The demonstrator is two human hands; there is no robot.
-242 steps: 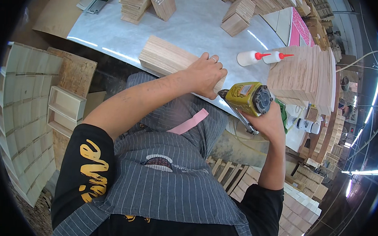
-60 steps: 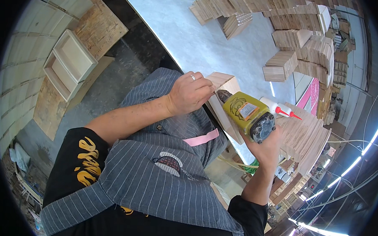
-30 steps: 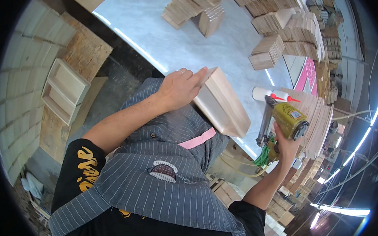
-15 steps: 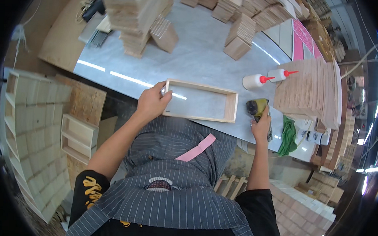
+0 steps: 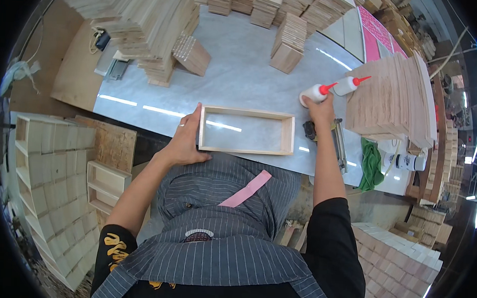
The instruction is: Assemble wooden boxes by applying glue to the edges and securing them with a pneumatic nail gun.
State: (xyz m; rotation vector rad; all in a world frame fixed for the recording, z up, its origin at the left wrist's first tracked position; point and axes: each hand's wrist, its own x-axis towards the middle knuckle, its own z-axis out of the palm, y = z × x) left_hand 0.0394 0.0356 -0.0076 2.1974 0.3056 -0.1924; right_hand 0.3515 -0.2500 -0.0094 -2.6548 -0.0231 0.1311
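Note:
A shallow rectangular frame of pale wood (image 5: 246, 150) lies at the front edge of the grey table. My left hand (image 5: 185, 141) rests against the frame's left end, fingers stretched along its outer side and thumb apart near the lower corner. My right hand (image 5: 321, 109) has its fingers round a white squeeze bottle with a red nozzle (image 5: 310, 92), which is tilted to the right. A second white bottle with a red nozzle (image 5: 345, 86) stands just behind it. Partly hidden beneath my right forearm, a nail gun (image 5: 338, 145) lies on the table.
Tall stacks of wooden boards (image 5: 148, 28) stand at the back left, with a board block (image 5: 192, 55) beside them. More boards (image 5: 384, 99) are piled at right. A green cloth (image 5: 372, 165) lies near a white jar (image 5: 408, 162). Stacked wooden boxes (image 5: 61, 178) fill the left side.
My right hand has let go of the nail gun and moved up to grasp the nearer bottle. My left hand has shifted from pinching the frame's rim to lying along its outer left side.

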